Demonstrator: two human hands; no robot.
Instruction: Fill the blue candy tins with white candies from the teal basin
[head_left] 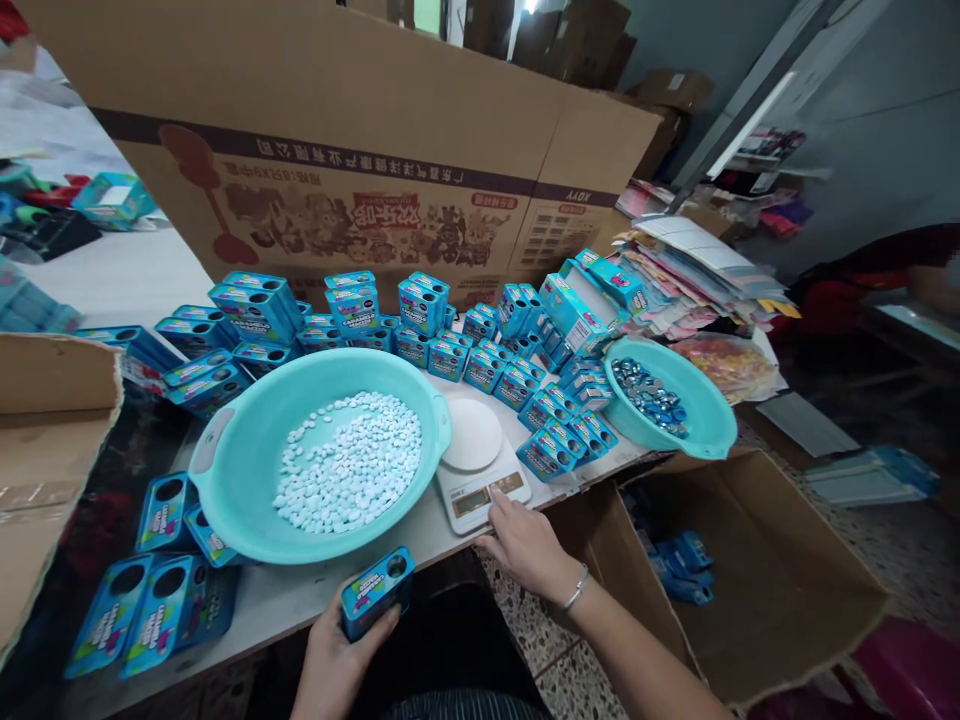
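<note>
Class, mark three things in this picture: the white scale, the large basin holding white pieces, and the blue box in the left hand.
White scale (474, 447), head view: its round plate.
Large basin (249, 460), head view: bare inner wall, left side.
Blue box (379, 582), head view: its printed face.

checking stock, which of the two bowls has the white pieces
The larger bowl, left of the scale: white pieces lie loose in it, while the smaller bowl farther right holds shiny blue pieces.

The right hand (521, 540) and left hand (337, 640) are both bare, with a thin silvery bracelet (577, 588) – a narrow, shiny band – below the right one, and at the near edge dark clothing with fine pale stripes (465, 706) beside plain black cloth (457, 635).
</note>
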